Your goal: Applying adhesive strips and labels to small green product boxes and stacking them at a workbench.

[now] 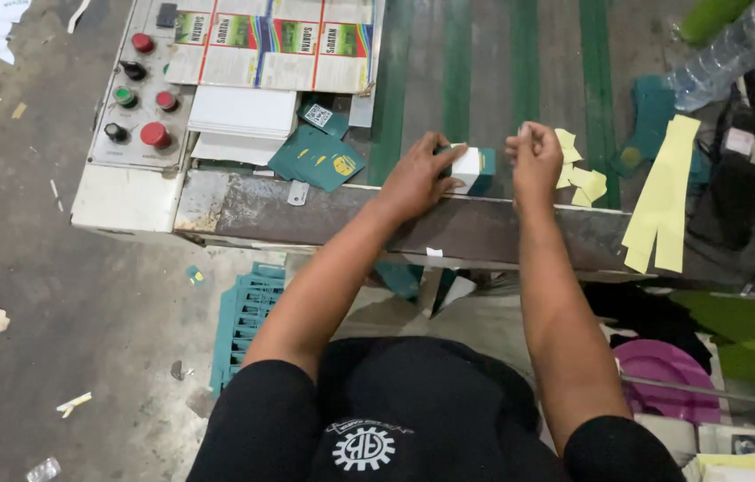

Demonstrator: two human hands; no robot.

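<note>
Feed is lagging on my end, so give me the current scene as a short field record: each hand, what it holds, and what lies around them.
left hand: left hand grips a small stack of cards, white edge showing, teal face, on the workbench
right hand: right hand raised in a loose fist beside the stack; fingertips pinched, contents too small to tell
near right hand: yellow paper scraps, long yellow strips
near left hand: loose teal cards, white sheet stack
far left: control panel with red, green and black buttons
top right: clear plastic bottle

Matt cardboard box; worn metal ledge.
</note>
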